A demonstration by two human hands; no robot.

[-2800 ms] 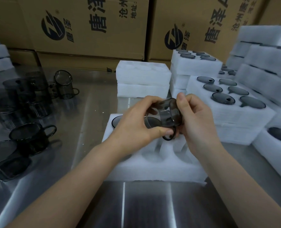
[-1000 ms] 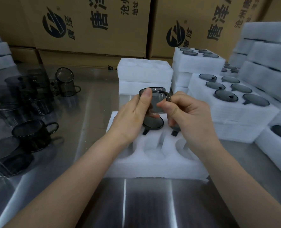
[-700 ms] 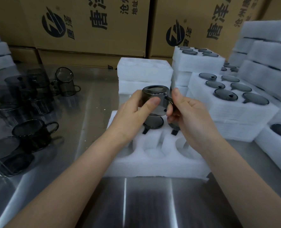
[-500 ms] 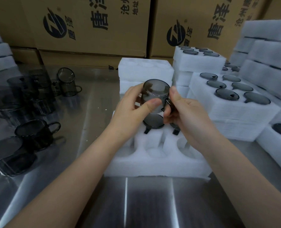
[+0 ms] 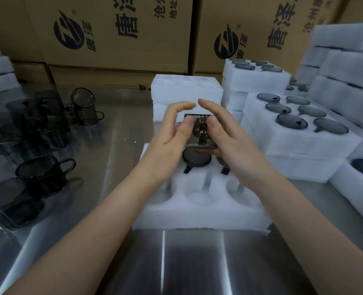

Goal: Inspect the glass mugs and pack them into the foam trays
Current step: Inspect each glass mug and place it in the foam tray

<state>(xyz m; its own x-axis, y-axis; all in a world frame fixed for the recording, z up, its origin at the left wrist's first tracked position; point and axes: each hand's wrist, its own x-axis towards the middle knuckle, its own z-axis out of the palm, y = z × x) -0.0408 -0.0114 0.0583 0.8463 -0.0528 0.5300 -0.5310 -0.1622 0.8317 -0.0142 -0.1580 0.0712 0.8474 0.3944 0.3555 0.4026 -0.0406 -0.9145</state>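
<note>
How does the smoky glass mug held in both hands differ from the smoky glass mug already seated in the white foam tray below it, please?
The held smoky glass mug is in the air between the left hand and right hand; the seated smoky glass mug is sunk in a pocket of the white foam tray. The held mug's handle faces the camera; the seated mug shows its round end, handle in a slot. Both are dark, transparent glass.

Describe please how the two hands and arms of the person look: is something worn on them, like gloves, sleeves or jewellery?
Nothing is worn on either. The left hand and the right hand are bare, with no gloves, and no ring shows on the fingers in view. Both forearms are uncovered right to the picture's bottom edge, so no sleeve shows. The wrists carry no watch or bracelet. The fingernails look short and unpainted.
</note>
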